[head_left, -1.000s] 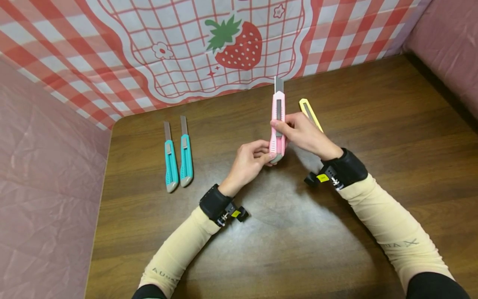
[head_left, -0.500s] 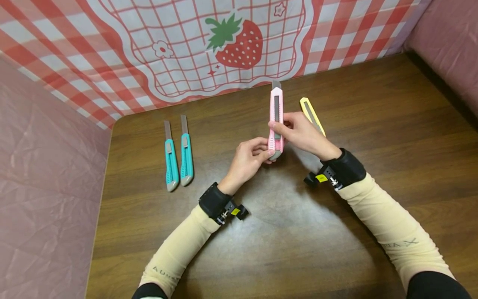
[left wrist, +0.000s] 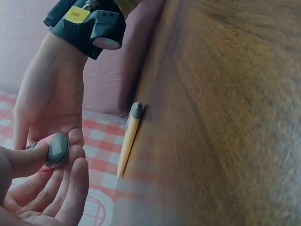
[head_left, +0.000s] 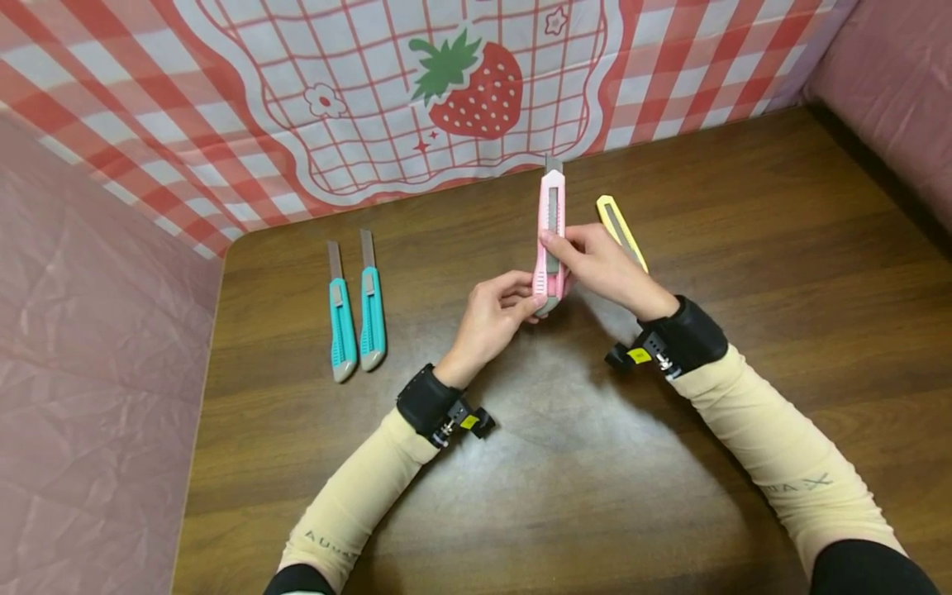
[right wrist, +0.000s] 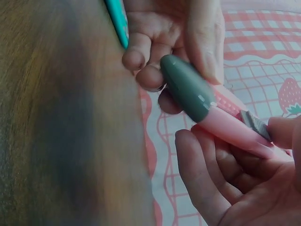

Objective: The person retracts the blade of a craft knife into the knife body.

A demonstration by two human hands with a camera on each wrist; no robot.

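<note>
Both hands hold a pink utility knife (head_left: 546, 227) upright above the table, its grey blade showing at the top. My left hand (head_left: 494, 318) pinches the grey end cap (left wrist: 57, 149) between thumb and fingers. My right hand (head_left: 606, 263) grips the pink body from the right, and its thumb lies against the grey slider (right wrist: 254, 125) in the right wrist view. Behind the right hand, a yellow utility knife (head_left: 614, 221) lies on the table, partly hidden by that hand.
Two teal utility knives (head_left: 341, 330) (head_left: 373, 318) lie side by side on the left of the wooden table (head_left: 535, 479), blades out and pointing away. A checked strawberry cloth (head_left: 476, 91) hangs along the back edge. Pink fabric covers both sides.
Less blade now sticks out of the pink knife than a second ago. The knife's lower end has shifted slightly up and left, while both hands keep hold of it.
</note>
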